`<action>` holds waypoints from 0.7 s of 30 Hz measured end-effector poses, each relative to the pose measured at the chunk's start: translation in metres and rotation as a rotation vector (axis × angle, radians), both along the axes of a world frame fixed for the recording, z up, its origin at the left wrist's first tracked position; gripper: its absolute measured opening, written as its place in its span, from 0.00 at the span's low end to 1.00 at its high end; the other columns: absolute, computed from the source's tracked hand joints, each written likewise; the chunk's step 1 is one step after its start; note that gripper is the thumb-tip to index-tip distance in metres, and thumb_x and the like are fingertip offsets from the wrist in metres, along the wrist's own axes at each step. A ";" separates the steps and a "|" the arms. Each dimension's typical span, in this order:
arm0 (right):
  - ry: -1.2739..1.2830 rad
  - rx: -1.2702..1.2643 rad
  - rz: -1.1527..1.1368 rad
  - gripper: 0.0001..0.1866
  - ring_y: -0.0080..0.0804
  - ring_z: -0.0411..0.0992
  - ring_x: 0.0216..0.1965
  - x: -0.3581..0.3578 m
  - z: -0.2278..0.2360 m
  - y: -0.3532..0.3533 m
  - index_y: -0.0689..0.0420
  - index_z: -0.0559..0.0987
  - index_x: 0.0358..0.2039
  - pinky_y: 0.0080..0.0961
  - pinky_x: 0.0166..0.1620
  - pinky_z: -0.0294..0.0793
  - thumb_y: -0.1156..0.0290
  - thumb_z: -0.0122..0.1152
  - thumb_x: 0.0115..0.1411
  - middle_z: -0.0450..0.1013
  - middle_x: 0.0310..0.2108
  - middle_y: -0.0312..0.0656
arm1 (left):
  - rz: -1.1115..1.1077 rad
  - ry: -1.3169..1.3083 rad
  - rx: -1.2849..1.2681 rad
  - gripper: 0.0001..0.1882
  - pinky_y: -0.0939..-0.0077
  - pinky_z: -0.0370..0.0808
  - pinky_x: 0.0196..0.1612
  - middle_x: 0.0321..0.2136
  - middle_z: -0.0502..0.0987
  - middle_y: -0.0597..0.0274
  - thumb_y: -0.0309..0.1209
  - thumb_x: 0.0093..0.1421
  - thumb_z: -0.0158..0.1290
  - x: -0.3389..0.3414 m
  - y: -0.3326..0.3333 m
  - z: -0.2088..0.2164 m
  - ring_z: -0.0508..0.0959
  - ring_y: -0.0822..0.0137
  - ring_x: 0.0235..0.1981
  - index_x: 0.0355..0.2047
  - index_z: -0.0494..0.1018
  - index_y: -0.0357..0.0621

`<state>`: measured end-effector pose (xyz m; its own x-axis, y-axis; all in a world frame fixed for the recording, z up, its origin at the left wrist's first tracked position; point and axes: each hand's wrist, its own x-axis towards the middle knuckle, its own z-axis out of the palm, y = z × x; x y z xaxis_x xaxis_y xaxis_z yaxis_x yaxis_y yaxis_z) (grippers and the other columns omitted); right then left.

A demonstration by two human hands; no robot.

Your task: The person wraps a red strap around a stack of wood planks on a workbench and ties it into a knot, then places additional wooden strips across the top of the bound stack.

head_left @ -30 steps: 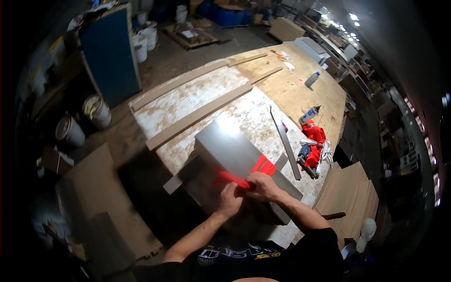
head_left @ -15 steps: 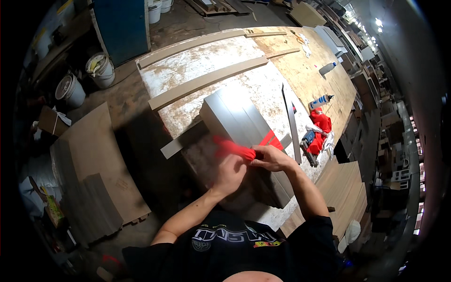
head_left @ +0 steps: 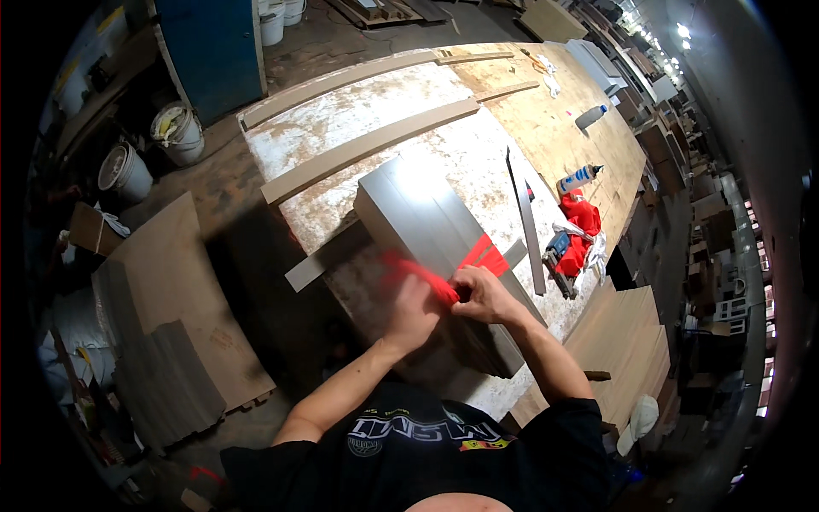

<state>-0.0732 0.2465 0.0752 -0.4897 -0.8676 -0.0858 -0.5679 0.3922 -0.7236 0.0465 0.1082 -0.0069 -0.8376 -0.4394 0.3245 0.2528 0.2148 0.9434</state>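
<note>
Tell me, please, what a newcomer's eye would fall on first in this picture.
Probably the bright red strip, partly blurred, at the person's left hand and right hand, near the lower middle. Next might be the shiny grey stack just beyond them, with red bands across it. Farther right on the table, a crumpled red cloth also stands out.

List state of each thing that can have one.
left hand: closed on strap, blurred
right hand: closed on strap
strap: held, partly blurred
stack: lying flat, red bands across it
grey bottle: blue cap on
red cloth: crumpled
tool: on or off unclear
bucket by blue panel: open
</note>
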 end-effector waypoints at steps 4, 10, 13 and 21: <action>0.323 -0.126 0.052 0.13 0.43 0.71 0.29 0.004 -0.011 0.008 0.57 0.77 0.29 0.34 0.31 0.69 0.76 0.69 0.41 0.71 0.26 0.42 | -0.078 -0.034 -0.104 0.17 0.60 0.76 0.43 0.39 0.75 0.46 0.17 0.49 0.52 -0.005 -0.002 -0.004 0.76 0.44 0.39 0.41 0.77 0.39; 0.480 -0.210 -0.228 0.13 0.39 0.76 0.28 0.039 -0.024 0.005 0.57 0.80 0.33 0.30 0.33 0.77 0.80 0.67 0.45 0.77 0.31 0.41 | -0.057 -0.084 -0.058 0.10 0.56 0.75 0.41 0.36 0.76 0.46 0.22 0.55 0.55 0.001 0.003 -0.006 0.77 0.44 0.38 0.38 0.76 0.40; 0.523 -0.245 -0.328 0.12 0.39 0.78 0.29 0.048 -0.029 0.000 0.57 0.82 0.34 0.29 0.32 0.78 0.82 0.67 0.47 0.78 0.33 0.42 | -0.034 -0.097 -0.064 0.10 0.57 0.76 0.40 0.36 0.78 0.45 0.22 0.55 0.55 0.002 0.002 -0.005 0.77 0.44 0.38 0.39 0.76 0.40; 0.595 -0.305 -0.464 0.11 0.38 0.81 0.32 0.054 -0.033 -0.009 0.59 0.82 0.33 0.27 0.33 0.80 0.85 0.66 0.48 0.80 0.33 0.45 | -0.090 -0.146 0.070 0.10 0.57 0.75 0.38 0.30 0.79 0.47 0.24 0.52 0.55 -0.001 -0.017 -0.001 0.77 0.46 0.34 0.36 0.77 0.39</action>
<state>-0.0193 0.2374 0.0423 -0.6945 -0.5083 0.5092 -0.7190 0.5168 -0.4647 0.0454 0.0914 -0.0082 -0.9108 -0.3773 0.1677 0.1272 0.1301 0.9833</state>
